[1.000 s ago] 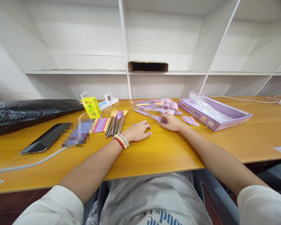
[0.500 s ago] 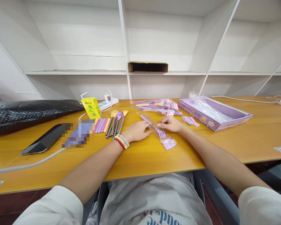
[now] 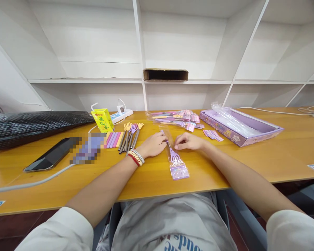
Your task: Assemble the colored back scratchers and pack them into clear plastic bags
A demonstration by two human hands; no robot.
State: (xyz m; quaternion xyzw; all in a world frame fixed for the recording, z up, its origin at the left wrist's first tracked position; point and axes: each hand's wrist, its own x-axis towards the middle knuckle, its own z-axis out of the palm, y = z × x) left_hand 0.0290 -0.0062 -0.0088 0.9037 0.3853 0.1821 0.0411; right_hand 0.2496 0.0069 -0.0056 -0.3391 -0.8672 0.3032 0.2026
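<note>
A purple back scratcher [image 3: 175,156] lies in a clear plastic bag with a purple card [image 3: 179,172] at its near end, its claw toward me. My left hand [image 3: 155,143] is closed on its handle through the bag. Just right of the bag, my right hand [image 3: 189,141] rests with loosely bent fingers, thumb and fingertips a little apart, nothing seen in it. Left of my left hand are several unbagged back scratchers [image 3: 131,137] with dark handles, and a row of coloured tubes [image 3: 113,139]. Behind my hands lies a pile of bagged back scratchers [image 3: 175,118].
A purple box [image 3: 238,137] with clear bags [image 3: 231,118] in it stands at right, small cards [image 3: 212,135] beside it. At left are a phone [image 3: 51,155], a yellow drink carton [image 3: 102,120], a power strip [image 3: 122,115], a cable [image 3: 47,179] and a black bag [image 3: 36,127]. White shelves [image 3: 185,82] rise behind.
The bagged back scratcher has swung so its card end points more toward me and slightly left. My right hand has come away from the bag and moved slightly nearer to me.
</note>
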